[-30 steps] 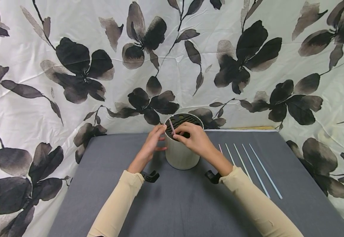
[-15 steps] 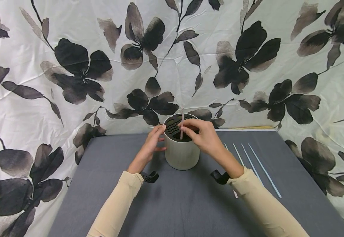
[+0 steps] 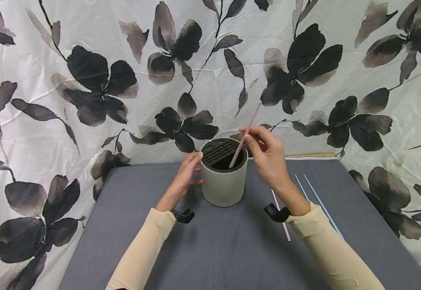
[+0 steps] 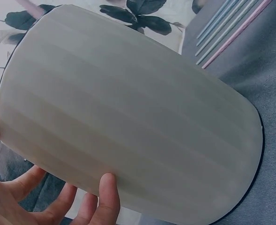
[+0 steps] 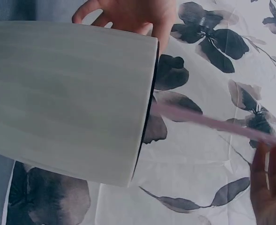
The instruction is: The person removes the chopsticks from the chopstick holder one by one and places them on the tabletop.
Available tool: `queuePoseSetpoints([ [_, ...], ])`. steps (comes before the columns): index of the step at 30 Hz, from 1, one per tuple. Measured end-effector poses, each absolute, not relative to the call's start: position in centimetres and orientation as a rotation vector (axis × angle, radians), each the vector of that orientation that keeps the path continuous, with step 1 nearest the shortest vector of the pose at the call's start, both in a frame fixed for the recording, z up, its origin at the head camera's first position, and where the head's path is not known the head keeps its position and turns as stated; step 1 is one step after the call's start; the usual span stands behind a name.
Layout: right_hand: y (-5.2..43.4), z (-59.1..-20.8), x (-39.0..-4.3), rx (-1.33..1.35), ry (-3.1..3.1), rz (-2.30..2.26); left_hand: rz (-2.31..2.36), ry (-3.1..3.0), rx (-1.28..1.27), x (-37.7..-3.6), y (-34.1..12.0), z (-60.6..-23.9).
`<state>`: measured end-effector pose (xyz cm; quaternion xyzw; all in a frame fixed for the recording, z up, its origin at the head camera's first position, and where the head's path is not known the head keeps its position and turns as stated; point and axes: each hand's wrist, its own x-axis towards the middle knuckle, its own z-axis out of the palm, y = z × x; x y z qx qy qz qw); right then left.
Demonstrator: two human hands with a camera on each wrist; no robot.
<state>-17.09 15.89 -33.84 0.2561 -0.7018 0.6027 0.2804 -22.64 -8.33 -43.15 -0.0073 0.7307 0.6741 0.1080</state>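
A pale round holder (image 3: pixel 223 189) with a black slotted top (image 3: pixel 215 151) stands upright on the table. My left hand (image 3: pixel 186 173) touches its left side, thumb at the rim and fingers spread along the wall; in the left wrist view the fingertips (image 4: pixel 108 199) rest against that wall. My right hand (image 3: pixel 270 155), right of the rim, pinches a slim pink straw (image 3: pixel 250 123) between thumb and fingers. The straw leans to the right, its lower end inside the large opening on the near right of the black top. How deep it reaches is hidden.
Right of the holder, another pink straw (image 3: pixel 286 231) and blue straws (image 3: pixel 324 207) lie on the grey cloth (image 3: pixel 210 249), partly under my right arm. More pale straws (image 4: pixel 227 30) show in the left wrist view. A floral curtain (image 3: pixel 210 60) hangs close behind the holder.
My right hand has moved right and up from over the holder, and the pink straw now stands higher, tilted right. My left hand and the holder have stayed put.
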Motion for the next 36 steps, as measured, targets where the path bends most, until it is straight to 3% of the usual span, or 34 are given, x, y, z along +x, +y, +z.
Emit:
queuePoseSetpoints([
  [16, 17.3, -35.2, -16.8, 0.548, -1.633, 1.614, 1.971, 2.170, 0.002, -22.4, -8.3, -43.1],
  [36, 18.7, -45.4, -16.3, 0.092, -1.912, 1.720, 1.972, 2.168, 0.005, -22.5, -8.3, -43.3],
])
